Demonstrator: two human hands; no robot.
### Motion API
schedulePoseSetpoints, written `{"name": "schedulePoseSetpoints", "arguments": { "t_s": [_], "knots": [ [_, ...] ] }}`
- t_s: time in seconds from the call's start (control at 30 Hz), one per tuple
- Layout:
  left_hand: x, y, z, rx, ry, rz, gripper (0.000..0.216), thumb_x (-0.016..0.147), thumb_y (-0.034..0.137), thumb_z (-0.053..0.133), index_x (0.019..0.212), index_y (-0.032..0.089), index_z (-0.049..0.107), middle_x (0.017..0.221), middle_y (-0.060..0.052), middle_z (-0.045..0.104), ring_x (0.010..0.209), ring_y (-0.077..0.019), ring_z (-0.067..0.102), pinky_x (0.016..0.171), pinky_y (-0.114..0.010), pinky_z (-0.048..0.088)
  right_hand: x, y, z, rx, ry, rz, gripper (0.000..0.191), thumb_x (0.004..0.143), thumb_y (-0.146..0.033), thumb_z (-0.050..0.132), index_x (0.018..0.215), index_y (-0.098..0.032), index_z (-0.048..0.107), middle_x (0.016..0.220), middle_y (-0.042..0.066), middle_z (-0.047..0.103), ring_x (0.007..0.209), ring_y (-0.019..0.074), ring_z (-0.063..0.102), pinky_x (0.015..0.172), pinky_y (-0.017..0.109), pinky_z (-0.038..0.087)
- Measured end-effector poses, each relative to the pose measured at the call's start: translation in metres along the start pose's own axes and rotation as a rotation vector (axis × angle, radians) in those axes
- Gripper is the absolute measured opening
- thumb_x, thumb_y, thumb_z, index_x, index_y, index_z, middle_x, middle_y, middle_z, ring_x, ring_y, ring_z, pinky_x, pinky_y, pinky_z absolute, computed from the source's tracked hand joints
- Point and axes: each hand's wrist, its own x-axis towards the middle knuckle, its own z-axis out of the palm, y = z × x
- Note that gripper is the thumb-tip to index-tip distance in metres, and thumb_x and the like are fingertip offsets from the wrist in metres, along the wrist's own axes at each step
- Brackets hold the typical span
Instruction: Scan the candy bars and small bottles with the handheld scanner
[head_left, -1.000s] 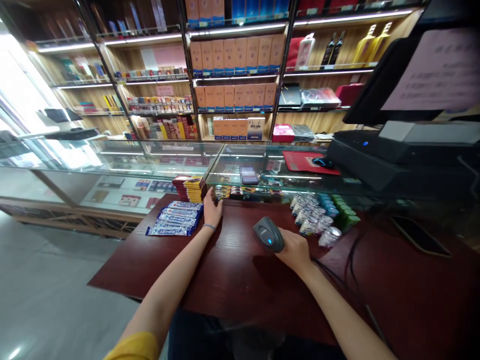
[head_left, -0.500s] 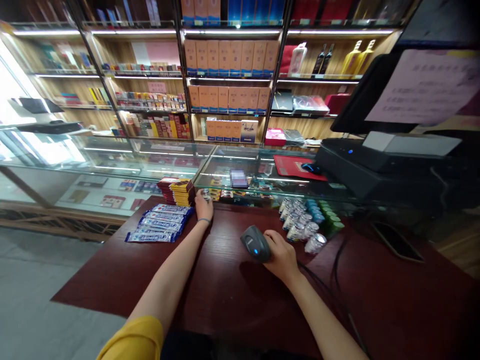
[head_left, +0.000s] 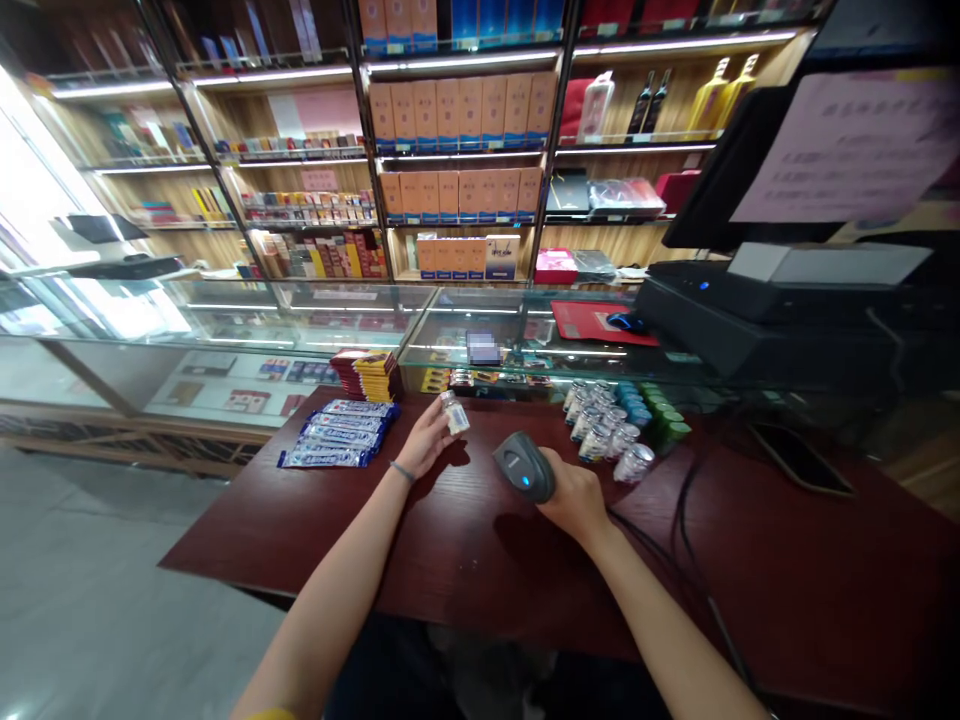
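My left hand [head_left: 427, 440] holds a small white-labelled bottle [head_left: 455, 412] above the counter, its fingers closed round it and its cap end tilted up to the left. My right hand [head_left: 574, 492] grips a dark barcode scanner [head_left: 525, 467] with a lit blue light; its head points toward the bottle. Right of the scanner stand rows of small bottles with silvery tops [head_left: 596, 430], beside blue ones [head_left: 634, 405] and green ones [head_left: 666, 418]. Left of my left hand lie several blue-and-white long packets [head_left: 337, 432], with a stack of red and yellow packs [head_left: 365, 375] behind them.
The dark red wooden counter [head_left: 480, 560] meets a glass display case [head_left: 420, 330]. A monitor [head_left: 720, 190] and a black machine [head_left: 720, 300] stand at the right, near a phone [head_left: 802, 458]. The scanner's cable [head_left: 682, 520] runs over the counter. Stocked shelves line the back.
My left hand has drawn back from the display case edge toward the scanner, bringing the small bottle with it. My right hand keeps the scanner in nearly the same place. The view has shifted slightly.
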Motion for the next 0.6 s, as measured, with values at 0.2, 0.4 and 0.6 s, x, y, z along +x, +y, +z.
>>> {"name": "schedulePoseSetpoints", "arguments": {
  "t_s": [0.2, 0.4, 0.6],
  "knots": [
    [-0.005, -0.009, -0.006, 0.135, -0.015, 0.061, 0.066, 0.079, 0.031, 0.073, 0.141, 0.028, 0.049, 0.137, -0.01, 0.057, 0.117, -0.0242, 0.06, 0.096, -0.043, 0.053, -0.001, -0.009, -0.003, -0.023, -0.242, -0.054, 0.049, 0.067, -0.021, 0.057, 0.116, -0.016, 0.054, 0.082, 0.005, 0.073, 0.071, 0.0204, 0.068, 0.061, 0.027, 0.039],
    [-0.002, -0.012, -0.007, 0.247, -0.026, 0.096, 0.07, 0.077, 0.03, 0.074, 0.142, 0.026, 0.047, 0.142, -0.012, 0.052, 0.126, -0.027, 0.055, 0.1, -0.044, 0.05, 0.0, -0.01, -0.005, 0.024, -0.248, -0.074, 0.037, 0.067, -0.021, 0.057, 0.104, -0.018, 0.057, 0.08, 0.004, 0.072, 0.071, 0.02, 0.068, 0.062, 0.028, 0.039],
    [-0.004, -0.012, 0.0, 0.207, 0.059, 0.112, 0.098, 0.077, 0.029, 0.074, 0.15, 0.039, 0.01, 0.114, -0.005, 0.062, 0.099, -0.0192, 0.066, 0.087, -0.045, 0.057, 0.0, -0.006, -0.003, 0.021, -0.178, -0.072, 0.043, 0.07, -0.022, 0.057, 0.112, -0.014, 0.057, 0.08, 0.005, 0.072, 0.07, 0.0197, 0.068, 0.062, 0.027, 0.039]
  ]
}}
